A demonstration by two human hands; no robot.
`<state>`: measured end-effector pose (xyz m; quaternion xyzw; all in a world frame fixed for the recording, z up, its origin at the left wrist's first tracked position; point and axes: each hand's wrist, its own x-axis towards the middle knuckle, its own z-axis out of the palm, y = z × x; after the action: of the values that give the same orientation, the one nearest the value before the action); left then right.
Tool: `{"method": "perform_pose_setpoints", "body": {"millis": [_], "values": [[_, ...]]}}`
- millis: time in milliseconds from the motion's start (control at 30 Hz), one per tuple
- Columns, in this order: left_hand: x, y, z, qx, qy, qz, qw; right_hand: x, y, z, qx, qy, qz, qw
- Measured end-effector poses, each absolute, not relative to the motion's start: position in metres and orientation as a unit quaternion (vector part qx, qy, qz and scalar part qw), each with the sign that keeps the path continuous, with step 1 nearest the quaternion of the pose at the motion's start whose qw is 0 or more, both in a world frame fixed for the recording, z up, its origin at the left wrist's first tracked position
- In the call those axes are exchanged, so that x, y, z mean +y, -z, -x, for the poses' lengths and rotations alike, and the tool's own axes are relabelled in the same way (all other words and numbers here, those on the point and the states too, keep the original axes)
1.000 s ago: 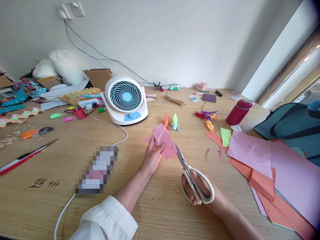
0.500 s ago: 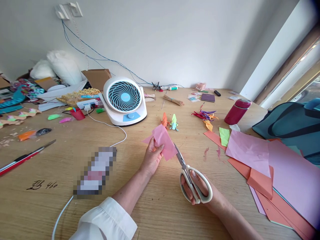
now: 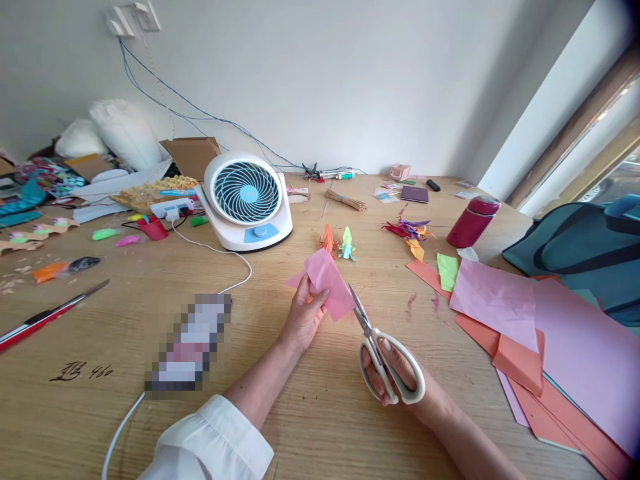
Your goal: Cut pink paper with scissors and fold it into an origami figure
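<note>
My left hand [image 3: 304, 315] pinches a folded pink paper [image 3: 327, 283] and holds it up above the wooden table [image 3: 150, 320]. My right hand [image 3: 400, 377] grips white-handled scissors [image 3: 383, 353], fingers through the loops. The blades point up and left, their tips touching the paper's lower right edge. Just beyond the paper stand two small folded paper figures [image 3: 337, 243], one orange and one green.
A white and blue desk fan [image 3: 246, 200] stands behind, its white cable [image 3: 220, 267] trailing toward me. Loose pink and orange sheets [image 3: 525, 320] lie at right beside a red bottle [image 3: 473, 221] and a teal bag [image 3: 580, 253]. A red-handled knife [image 3: 45, 313] lies at left.
Almost nothing differs; the view has drifted slightly, and both hands, the paper and the scissors keep their positions.
</note>
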<state>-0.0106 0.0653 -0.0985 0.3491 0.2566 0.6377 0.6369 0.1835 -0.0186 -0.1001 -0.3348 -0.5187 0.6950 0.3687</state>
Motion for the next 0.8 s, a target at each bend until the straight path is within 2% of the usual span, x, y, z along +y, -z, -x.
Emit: {"method": "perform_pose_setpoints", "body": {"millis": [800], "values": [[0.059,0.097,0.006,0.262,-0.622,-0.371,0.638,-0.020,0.091,-0.181,-0.511,-0.699,0.324,0.381]]}}
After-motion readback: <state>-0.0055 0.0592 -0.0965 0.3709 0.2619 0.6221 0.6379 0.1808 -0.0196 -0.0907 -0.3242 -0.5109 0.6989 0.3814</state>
